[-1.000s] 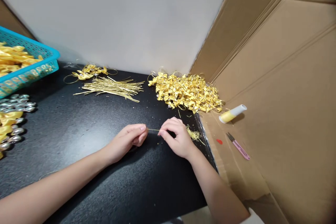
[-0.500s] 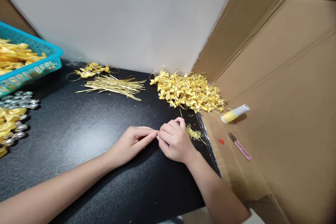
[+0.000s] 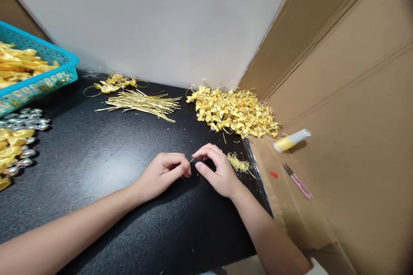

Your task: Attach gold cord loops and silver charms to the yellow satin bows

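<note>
My left hand (image 3: pixel 166 174) is closed, its thumb and index finger pinching a thin gold strand (image 3: pixel 191 160). A short end of that strand sticks out to the right; the rest is hidden in the fingers. Just to the right, my right hand (image 3: pixel 214 169) has its thumb and index finger apart, with the index fingertip close to the strand's end. I cannot tell whether it touches. A tangle of fine yellow thread scraps (image 3: pixel 238 163) lies right of my right hand. Beyond the hands lies a bundle of gold twist ties (image 3: pixel 142 104).
Yellow ribbon bows with silver bells form a large heap (image 3: pixel 235 109) and a smaller group (image 3: pixel 112 84) at the back. A blue basket (image 3: pixel 69 61) holds yellow ribbons. Silver bells (image 3: pixel 27 120) lie below it. Thread snips (image 3: pixel 298 182) and a white-yellow tube (image 3: pixel 292 140) rest on cardboard, right.
My right hand's thumb and fingers have parted and moved slightly away from my left hand's fingertips. The thin strand's end now shows between the hands.
</note>
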Demonstrator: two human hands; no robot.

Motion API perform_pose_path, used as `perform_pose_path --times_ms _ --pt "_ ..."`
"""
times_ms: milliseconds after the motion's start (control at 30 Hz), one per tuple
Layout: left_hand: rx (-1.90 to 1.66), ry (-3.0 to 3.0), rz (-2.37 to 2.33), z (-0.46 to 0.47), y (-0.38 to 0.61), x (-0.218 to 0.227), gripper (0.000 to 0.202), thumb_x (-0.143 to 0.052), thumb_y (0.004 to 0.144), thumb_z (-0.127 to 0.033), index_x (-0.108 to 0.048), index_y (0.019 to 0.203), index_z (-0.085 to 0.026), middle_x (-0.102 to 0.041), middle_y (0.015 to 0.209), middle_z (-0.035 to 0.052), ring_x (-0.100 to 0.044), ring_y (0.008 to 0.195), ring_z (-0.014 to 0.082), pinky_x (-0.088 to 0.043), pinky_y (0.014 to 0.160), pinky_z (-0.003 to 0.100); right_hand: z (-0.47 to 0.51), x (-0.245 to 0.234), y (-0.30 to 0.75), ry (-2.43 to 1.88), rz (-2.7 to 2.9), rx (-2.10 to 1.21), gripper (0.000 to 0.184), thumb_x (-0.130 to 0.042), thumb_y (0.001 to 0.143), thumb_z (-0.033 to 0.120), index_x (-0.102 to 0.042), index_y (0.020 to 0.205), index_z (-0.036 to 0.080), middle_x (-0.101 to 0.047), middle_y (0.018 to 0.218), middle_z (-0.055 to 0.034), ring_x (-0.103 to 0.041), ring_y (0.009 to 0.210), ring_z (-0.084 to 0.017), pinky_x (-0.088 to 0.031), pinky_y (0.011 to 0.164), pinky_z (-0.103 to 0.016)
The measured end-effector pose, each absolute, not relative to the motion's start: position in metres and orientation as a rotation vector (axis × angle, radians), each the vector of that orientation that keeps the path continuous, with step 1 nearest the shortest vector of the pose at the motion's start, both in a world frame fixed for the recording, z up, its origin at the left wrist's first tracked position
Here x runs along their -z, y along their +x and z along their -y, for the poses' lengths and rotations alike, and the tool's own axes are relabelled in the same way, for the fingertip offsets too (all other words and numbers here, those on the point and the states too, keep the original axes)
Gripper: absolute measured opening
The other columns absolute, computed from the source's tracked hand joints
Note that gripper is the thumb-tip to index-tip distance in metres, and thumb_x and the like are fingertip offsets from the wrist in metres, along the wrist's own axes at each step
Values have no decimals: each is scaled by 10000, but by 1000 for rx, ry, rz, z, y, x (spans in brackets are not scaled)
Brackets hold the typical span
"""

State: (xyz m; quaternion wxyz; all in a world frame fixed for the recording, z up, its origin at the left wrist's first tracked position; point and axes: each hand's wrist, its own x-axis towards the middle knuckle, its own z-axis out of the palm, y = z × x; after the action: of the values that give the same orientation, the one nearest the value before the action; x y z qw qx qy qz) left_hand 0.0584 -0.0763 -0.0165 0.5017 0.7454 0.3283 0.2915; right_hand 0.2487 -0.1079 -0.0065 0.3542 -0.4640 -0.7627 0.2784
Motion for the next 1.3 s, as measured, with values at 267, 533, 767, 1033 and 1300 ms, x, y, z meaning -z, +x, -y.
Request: perform_pose_path --times_ms 267,533,767,1033,1300 --pt "-762 1620 -854 75 57 20 300 -473 815 -262 -577 550 -167 -567 561 -18 -498 578 116 -399 593 217 107 12 239 -1134 1897 -975 42 -606 884 222 -564 882 216 -602 918 -12 -556 907 -164 -424 863 -323" --pt "-804 1548 -953 77 62 17 282 -480 798 -272 -545 542 -173 -532 531 -30 -465 546 111 -390 555 213 112 10 233 -1185 1965 -885 124 -537 912 192 -518 793 217 -596 863 1 -540 876 -161 -391 853 -322" --pt "-833 1519 -1000 80 64 17 327 -548 852 -368 -628 615 -158 -560 542 -27 -475 533 100 -388 528 197 113 13 233 -1236 1985 -728 126 -493 917 214 -504 791 217 -592 851 -5 -524 849 -169 -370 820 -331" --pt "-859 1383 -1047 81 63 18 253 -652 806 -387 -728 765 -149 -649 591 -2 -495 519 99 -411 505 192 114 15 232 -1289 2030 -609 117 -483 914 207 -495 799 214 -588 853 -1 -512 841 -167 -345 812 -333" --pt "-892 1302 -1020 81 64 22 409 -702 778 -359 -647 1128 -156 -662 622 -24 -535 538 97 -463 534 188 115 16 233 -1306 2131 -456 103 -479 907 195 -495 806 206 -590 848 -8 -502 838 -168 -318 821 -344"
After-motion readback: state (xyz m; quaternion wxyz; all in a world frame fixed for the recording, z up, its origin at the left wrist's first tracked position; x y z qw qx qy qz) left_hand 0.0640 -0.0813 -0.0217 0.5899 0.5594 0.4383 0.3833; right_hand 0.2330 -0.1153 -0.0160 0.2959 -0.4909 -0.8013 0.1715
